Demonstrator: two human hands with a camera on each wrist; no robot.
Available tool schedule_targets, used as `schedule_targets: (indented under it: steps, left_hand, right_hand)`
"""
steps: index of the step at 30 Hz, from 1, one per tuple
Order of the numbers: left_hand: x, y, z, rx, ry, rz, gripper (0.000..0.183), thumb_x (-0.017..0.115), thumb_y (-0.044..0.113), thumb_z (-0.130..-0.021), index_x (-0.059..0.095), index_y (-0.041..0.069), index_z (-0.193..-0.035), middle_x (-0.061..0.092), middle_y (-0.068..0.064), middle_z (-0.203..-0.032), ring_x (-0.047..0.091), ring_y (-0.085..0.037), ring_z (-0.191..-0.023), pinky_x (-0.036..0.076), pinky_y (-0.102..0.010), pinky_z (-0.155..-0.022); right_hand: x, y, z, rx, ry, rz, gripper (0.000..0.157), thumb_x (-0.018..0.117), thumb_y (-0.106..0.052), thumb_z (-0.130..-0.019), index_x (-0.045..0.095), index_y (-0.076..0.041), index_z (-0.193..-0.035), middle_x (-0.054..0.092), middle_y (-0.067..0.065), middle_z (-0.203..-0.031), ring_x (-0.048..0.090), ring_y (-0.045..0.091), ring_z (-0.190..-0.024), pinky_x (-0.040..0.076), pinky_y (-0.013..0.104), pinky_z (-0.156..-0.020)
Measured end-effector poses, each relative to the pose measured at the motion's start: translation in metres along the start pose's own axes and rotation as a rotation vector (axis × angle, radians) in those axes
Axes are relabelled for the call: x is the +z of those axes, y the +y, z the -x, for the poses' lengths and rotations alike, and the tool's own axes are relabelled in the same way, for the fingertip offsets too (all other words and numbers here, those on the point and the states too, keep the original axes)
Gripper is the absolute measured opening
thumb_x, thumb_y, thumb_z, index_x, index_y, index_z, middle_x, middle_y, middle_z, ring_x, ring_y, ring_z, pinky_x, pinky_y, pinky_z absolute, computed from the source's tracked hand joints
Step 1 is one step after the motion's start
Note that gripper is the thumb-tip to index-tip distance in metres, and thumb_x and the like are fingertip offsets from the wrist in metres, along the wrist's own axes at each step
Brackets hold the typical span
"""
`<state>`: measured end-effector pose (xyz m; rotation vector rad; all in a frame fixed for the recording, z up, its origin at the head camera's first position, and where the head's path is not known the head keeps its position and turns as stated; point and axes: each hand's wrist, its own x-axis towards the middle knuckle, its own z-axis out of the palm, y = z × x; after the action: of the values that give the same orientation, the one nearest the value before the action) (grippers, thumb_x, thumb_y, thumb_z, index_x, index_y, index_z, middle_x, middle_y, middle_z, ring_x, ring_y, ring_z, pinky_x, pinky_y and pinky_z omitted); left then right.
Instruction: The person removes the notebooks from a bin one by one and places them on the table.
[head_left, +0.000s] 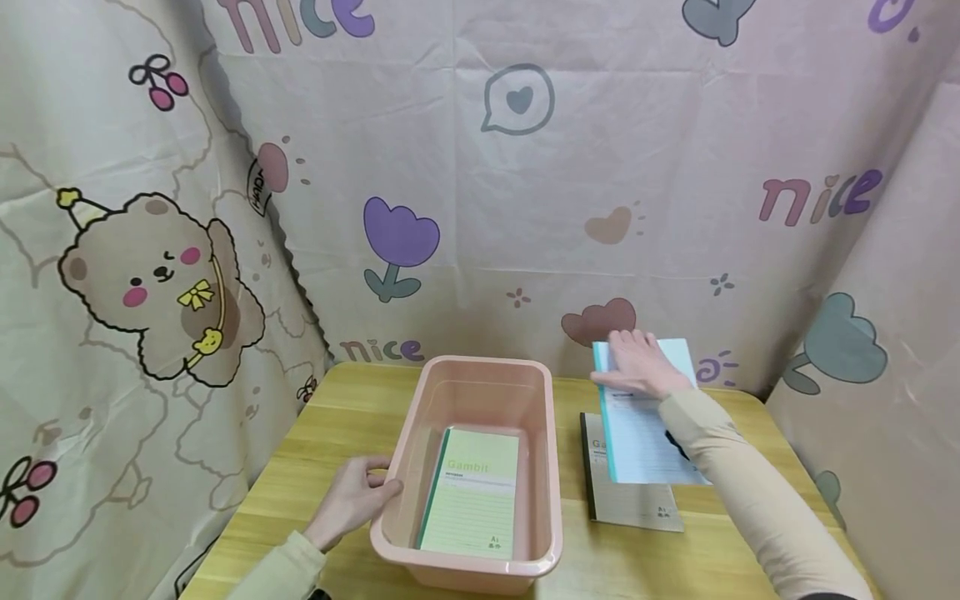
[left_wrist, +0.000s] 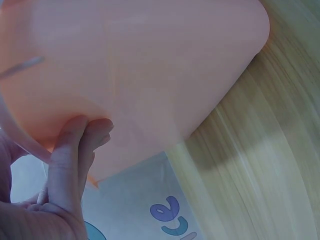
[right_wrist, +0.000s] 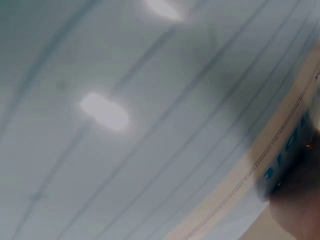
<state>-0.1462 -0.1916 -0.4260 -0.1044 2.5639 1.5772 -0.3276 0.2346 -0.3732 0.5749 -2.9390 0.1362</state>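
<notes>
On the table stands a pink plastic bin (head_left: pixel 553 467); a green "Gambit" notebook (head_left: pixel 472 500) lies flat inside it. My left hand (head_left: pixel 354 500) grips the bin's left rim, thumb on the rim and fingers against the outer wall (left_wrist: pixel 150 90). To the right of the bin, my right hand (head_left: pixel 643 367) holds a light blue lined notebook (head_left: pixel 648 450) near its top. This notebook partly covers a grey notebook (head_left: pixel 637 504) on the table. In the right wrist view the blue notebook's lined cover (right_wrist: pixel 150 130) fills most of the picture, and most of the hand is hidden.
The wooden table (head_left: pixel 345 417) reaches back to a printed curtain (head_left: pixel 480 217), which also hangs along the left and right sides. The bin takes up the middle of the table.
</notes>
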Motion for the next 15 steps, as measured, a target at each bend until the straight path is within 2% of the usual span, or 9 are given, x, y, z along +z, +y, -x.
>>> schedule_targets:
  steps: [5,8,15]
  left_hand:
    - [0.0,0.0,0.0,0.004,-0.004,0.001,0.048,0.064,0.003,-0.087,0.054,-0.02,-0.128,0.074,-0.031,-0.099,0.077,-0.033,-0.08,0.065,-0.037,-0.064]
    - [0.0,0.0,0.0,0.006,-0.01,0.002,0.048,0.064,0.003,-0.087,0.053,-0.02,-0.128,0.073,-0.031,-0.1,0.077,-0.033,-0.081,0.065,-0.037,-0.064]
    - [-0.001,0.0,0.0,0.013,-0.011,0.002,0.048,0.064,0.002,-0.087,0.053,-0.021,-0.127,0.073,-0.032,-0.099,0.077,-0.033,-0.08,0.065,-0.036,-0.064]
  right_hand:
    - [0.029,0.042,0.032,-0.009,0.023,0.026,0.06,0.068,-0.052,-0.081,0.053,0.001,-0.105,0.058,0.017,-0.097,0.052,0.039,-0.098,0.039,0.054,-0.088]
    - [0.044,0.063,0.048,0.009,0.028,0.024,0.059,0.069,-0.052,-0.079,0.051,0.0,-0.1,0.055,0.015,-0.093,0.051,0.038,-0.095,0.038,0.054,-0.086]
    - [0.074,0.1,0.077,0.069,0.014,0.003,0.061,0.071,-0.049,-0.082,0.05,0.004,-0.105,0.057,0.022,-0.1,0.052,0.042,-0.1,0.04,0.061,-0.091]
